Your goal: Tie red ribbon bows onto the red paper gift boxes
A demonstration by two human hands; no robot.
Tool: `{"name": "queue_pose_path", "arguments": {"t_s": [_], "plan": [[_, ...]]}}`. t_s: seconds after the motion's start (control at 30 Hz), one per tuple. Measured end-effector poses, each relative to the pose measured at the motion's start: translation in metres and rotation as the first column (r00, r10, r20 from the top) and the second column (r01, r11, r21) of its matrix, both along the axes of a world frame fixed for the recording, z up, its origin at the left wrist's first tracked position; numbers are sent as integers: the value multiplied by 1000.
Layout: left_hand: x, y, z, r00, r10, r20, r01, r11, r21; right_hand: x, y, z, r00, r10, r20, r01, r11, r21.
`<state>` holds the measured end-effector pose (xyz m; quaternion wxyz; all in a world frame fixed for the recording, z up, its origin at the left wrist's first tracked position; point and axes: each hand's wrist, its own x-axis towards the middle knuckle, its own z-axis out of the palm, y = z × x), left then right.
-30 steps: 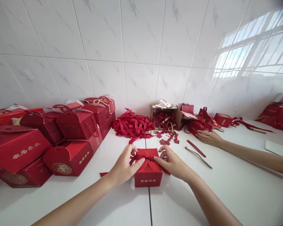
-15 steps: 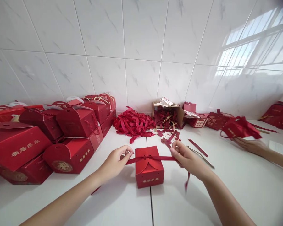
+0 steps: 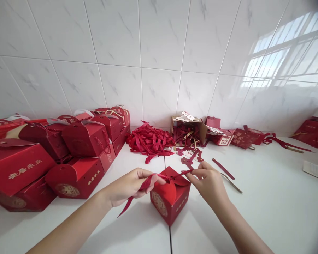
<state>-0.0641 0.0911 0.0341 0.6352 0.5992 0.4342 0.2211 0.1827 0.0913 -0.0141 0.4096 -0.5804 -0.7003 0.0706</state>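
A small red gift box with gold print stands in front of me, one corner turned toward me. Its curved top flaps are folded in. A dark red ribbon runs through the top of the box. My left hand is closed on one side of the ribbon, its fingers over the box's left top edge and a loose tail hanging below. On the other side, my right hand pinches the ribbon just right of the box top. My right fingertips partly hide that end.
Stacked red gift boxes fill the left side. At the wall lie a heap of red ribbons and an open carton of ribbon pieces. Dark red strips and flower-shaped cutouts lie beyond my right hand.
The gift box has turned so a corner faces me. My left hand has moved right, onto the box's edge, with the ribbon. At the right, another person's hand and the red bag it held have left view.
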Motion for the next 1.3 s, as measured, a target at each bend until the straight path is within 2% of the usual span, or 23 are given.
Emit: {"name": "queue_pose_path", "arguments": {"t_s": [0.1, 0.17, 0.27, 0.33, 0.4, 0.5, 0.63, 0.77, 0.83, 0.93, 1.03, 1.1, 1.2, 1.3], "plan": [[12, -6, 5, 988, 155, 4, -155, 984, 87, -9, 3, -1, 978, 103, -182, -71, 981, 178], [20, -7, 3, 978, 208, -5, -201, 953, 229, -14, 1, 4, 951, 201, -233, -154, 966, 206], [30, -9, -4, 968, 244, -58, -182, 843, 506, -21, -3, 16, 913, 306, -269, -290, 952, 100], [36, -11, -10, 940, 300, -160, -123, 738, 663, -25, -4, 23, 900, 348, -263, -371, 927, -44], [40, -14, -16, 898, 355, -259, -32, 641, 767, -29, -4, 28, 894, 358, -270, -413, 892, -184], [43, -18, -24, 838, 418, -350, 78, 543, 836, -33, -2, 30, 877, 344, -335, -444, 846, -295], [44, -21, -33, 764, 509, -397, 154, 454, 877, -36, 1, 27, 838, 325, -437, -491, 800, -346], [40, -21, -36, 788, 497, -363, 222, 320, 921, -33, 4, 27, 793, 277, -543, -535, 742, -404], [35, -18, -34, 817, 451, -361, 258, 274, 926, -29, 7, 28, 769, 286, -571, -576, 698, -426], [28, -11, -29, 879, 293, -376, 299, 275, 914, -24, 11, 30, 766, 372, -525, -615, 664, -426], [24, 0, -25, 935, 104, -338, 287, 336, 897, -24, 16, 29, 767, 504, -398, -638, 668, -383], [25, 5, -23, 960, 43, -277, 240, 383, 892, -26, 18, 29, 758, 569, -317, -652, 672, -352], [23, 10, -19, 969, 88, -230, 162, 475, 865, -25, 19, 30, 744, 623, -243, -667, 668, -329], [11, 8, -9, 919, 209, -334, 163, 571, 804, -14, 19, 31, 776, 601, -190, -628, 713, -311]]}}
